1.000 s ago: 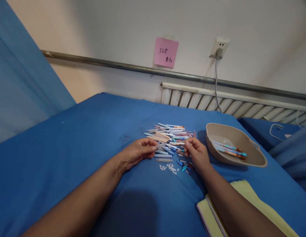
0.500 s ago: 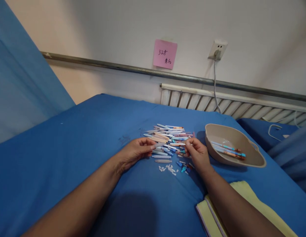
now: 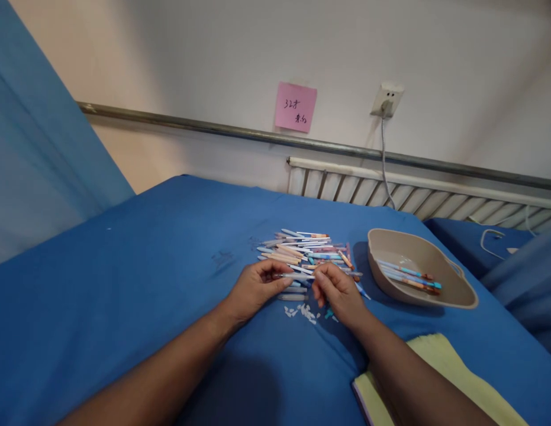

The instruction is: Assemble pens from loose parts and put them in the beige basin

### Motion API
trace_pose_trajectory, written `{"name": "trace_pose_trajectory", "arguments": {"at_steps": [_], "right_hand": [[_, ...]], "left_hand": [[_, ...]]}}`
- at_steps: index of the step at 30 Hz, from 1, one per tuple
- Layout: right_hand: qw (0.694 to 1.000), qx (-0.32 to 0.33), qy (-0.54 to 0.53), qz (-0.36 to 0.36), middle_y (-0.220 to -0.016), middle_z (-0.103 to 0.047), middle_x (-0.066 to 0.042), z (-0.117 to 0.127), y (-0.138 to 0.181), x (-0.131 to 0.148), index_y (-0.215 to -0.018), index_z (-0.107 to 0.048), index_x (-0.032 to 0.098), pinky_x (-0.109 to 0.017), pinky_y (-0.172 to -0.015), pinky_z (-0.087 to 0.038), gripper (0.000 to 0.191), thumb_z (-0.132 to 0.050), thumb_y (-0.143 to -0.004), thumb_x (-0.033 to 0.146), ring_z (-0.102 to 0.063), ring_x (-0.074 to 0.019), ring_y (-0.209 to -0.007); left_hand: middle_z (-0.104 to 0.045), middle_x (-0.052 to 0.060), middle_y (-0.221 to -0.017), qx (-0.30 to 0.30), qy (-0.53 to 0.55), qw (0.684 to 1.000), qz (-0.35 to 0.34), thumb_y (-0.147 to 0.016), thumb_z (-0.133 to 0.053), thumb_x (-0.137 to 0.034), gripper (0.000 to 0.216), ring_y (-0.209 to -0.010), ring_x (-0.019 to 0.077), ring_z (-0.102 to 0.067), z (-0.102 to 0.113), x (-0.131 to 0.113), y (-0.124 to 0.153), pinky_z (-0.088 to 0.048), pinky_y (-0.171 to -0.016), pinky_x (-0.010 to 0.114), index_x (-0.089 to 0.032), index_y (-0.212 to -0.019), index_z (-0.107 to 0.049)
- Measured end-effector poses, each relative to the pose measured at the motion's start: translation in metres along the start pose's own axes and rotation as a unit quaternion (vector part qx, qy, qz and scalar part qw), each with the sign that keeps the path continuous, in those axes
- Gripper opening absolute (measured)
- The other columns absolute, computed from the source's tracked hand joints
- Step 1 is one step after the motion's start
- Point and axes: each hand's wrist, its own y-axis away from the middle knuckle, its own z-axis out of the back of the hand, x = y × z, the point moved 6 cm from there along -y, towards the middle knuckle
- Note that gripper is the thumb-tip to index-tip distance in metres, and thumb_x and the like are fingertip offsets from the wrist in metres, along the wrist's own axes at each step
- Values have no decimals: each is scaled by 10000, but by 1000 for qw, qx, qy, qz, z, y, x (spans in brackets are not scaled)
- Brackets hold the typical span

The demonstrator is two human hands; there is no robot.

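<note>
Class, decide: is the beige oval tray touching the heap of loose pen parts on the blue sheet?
Apart. The head view shows a strip of blue sheet between the beige oval tray and the heap of pen parts.

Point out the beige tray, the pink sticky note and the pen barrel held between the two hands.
beige tray (image 3: 461,293): head view, on its near right rim.
pink sticky note (image 3: 295,107): head view, middle of the paper.
pen barrel (image 3: 298,276): head view, mid-shaft, between the hands.

A slim pale pen barrel (image 3: 297,276) lies level, pinched at both ends above the pen pile (image 3: 306,248).
</note>
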Motion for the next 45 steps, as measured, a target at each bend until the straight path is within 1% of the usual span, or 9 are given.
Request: {"name": "trace_pose_trajectory", "arguments": {"at_steps": [4,12,18,23,29,32,36,41,45], "right_hand": [[999,29,-20,-21,-543,-539,63,-7,2,1,-824,-448,207,-189,-405,-339,303,-446,-865,507,-453,-77,-393],[998,55,-10,-37,-508,-531,71,-13,5,5,-778,-425,210,-186,-383,-330,336,-431,-862,536,-446,-77,-369],[1000,-1,-1,-19,-483,-521,73,-3,2,2,-749,-445,206,-179,-357,-310,347,-469,-842,540,-430,-70,-343],[999,-37,11,0,-466,-514,76,2,1,5,-742,-454,207,-172,-345,-292,314,-500,-839,502,-423,-68,-334],[996,-7,86,34,-507,-528,57,-3,5,13,-761,-470,208,-183,-399,-330,283,-435,-887,458,-448,-74,-382],[997,1,72,37,-551,-552,42,-4,6,15,-857,-515,206,-196,-435,-367,292,-418,-889,479,-484,-86,-424],[997,-53,-16,46,-618,-580,26,6,4,16,-1057,-506,202,-214,-463,-409,387,-376,-891,526,-509,-97,-460],[981,-160,-84,67,-600,-555,30,30,0,16,-970,-527,180,-202,-444,-383,389,-347,-907,520,-457,-79,-437],[977,-185,-78,70,-582,-528,40,37,-4,15,-904,-550,176,-197,-437,-364,336,-417,-893,485,-430,-72,-435]], "left_hand": [[-650,12,-771,-10,6,1000,-18,-595,-774,-222,223,-722,124,-575,-2,-4,3,-455,-720,248,-142,-775,-668],[-638,19,-745,13,-26,1000,-11,-613,-764,-275,249,-685,132,-560,-3,-1,5,-440,-670,252,-135,-789,-658],[-595,-2,-686,33,-89,995,-26,-652,-732,-331,252,-629,113,-513,-4,1,2,-413,-607,229,-139,-777,-626],[-568,-10,-666,108,-138,984,-13,-710,-683,-336,250,-587,100,-474,-15,8,4,-372,-555,212,-141,-858,-634],[-568,-9,-697,181,-156,971,0,-797,-597,-340,217,-615,101,-490,-25,11,9,-383,-573,209,-162,-916,-634],[-572,-2,-719,214,-124,968,36,-818,-567,-376,240,-591,98,-510,-28,15,11,-405,-558,213,-154,-901,-605],[-595,16,-739,233,-64,968,72,-828,-551,-414,281,-542,83,-514,-28,21,10,-405,-524,206,-135,-846,-577],[-616,39,-774,183,24,977,108,-818,-583,-396,276,-547,83,-525,-18,22,2,-409,-518,209,-125,-868,-575],[-625,40,-814,144,79,978,125,-759,-669,-336,245,-615,96,-556,-11,20,-2,-438,-572,221,-132,-862,-580]]}}
